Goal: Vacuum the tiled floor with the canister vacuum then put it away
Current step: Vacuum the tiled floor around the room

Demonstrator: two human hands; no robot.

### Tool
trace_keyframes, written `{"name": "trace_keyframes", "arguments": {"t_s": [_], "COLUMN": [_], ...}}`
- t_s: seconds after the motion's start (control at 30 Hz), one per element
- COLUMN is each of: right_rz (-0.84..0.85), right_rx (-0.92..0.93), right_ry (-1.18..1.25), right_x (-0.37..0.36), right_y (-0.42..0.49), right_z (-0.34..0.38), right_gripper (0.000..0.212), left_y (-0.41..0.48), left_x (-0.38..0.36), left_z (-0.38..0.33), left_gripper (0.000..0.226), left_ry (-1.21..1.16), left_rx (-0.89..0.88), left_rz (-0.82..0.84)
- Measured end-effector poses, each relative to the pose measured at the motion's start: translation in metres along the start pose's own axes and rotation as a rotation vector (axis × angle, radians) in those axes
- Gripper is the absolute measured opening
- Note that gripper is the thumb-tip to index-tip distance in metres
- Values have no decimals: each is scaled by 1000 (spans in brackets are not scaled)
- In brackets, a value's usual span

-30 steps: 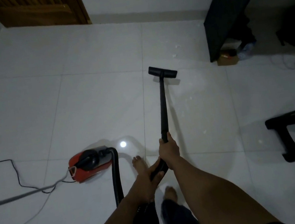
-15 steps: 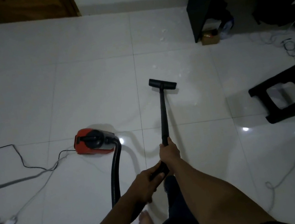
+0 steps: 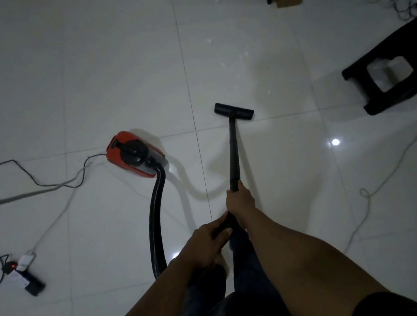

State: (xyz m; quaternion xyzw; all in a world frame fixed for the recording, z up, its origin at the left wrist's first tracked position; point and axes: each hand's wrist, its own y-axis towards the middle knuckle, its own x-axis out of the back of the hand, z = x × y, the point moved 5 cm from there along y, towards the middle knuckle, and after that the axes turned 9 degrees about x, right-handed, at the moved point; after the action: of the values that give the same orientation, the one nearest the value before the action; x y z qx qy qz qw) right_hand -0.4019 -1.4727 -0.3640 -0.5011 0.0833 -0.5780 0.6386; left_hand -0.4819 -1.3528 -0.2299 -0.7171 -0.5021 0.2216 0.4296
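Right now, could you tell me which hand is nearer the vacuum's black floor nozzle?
Right. The right hand grips the black wand partway along, closer to the black floor nozzle; the left hand holds the wand's rear end, farther back.

Your left hand (image 3: 205, 244) and right hand (image 3: 240, 203) are bare; black sleeve (image 3: 392, 305) at five o'clock, dark trousers (image 3: 247, 272) at six.

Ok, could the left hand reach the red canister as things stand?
Probably not without letting go and bending: the left hand grips the wand, and the canister sits on the floor well ahead. Nothing blocks the way; only the hose runs alongside.
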Motion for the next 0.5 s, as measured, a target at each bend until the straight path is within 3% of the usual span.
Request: {"name": "trace_keyframes", "arguments": {"t_s": [0.5], "right_rz": [40], "right_rx": [0], "right_ry": [71], "right_x": [13], "right_y": [7], "right_z": [15], "right_gripper": [54], "left_y": [9], "left_x": [-9], "left_z": [-7], "left_gripper": [54], "left_ry": [35], "left_rx": [-61], "left_rz": [-48]}}
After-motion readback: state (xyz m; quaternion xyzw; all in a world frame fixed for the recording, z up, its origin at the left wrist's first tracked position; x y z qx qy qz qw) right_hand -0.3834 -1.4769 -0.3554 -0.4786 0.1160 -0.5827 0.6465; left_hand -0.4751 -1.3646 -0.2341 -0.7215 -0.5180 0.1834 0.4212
